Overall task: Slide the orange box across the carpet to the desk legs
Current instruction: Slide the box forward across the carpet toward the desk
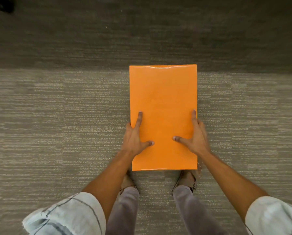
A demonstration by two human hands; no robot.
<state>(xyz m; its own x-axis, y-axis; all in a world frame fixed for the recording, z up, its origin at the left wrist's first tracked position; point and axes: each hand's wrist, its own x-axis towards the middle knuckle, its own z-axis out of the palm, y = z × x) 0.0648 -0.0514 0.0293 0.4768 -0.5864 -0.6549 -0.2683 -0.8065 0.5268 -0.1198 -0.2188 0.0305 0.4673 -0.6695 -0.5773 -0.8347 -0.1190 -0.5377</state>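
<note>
The orange box lies with its glossy rectangular top facing me, long side pointing away, on the grey striped carpet. My left hand clasps its left edge near the close end, thumb and forefinger spread on the top. On the opposite edge my right hand grips the same way, with the other fingers wrapped down the side. No desk legs are in view.
My two feet stand on the carpet just behind the box's near edge. A darker shadowed band of carpet runs across beyond the box. A dark object sits at the far left corner.
</note>
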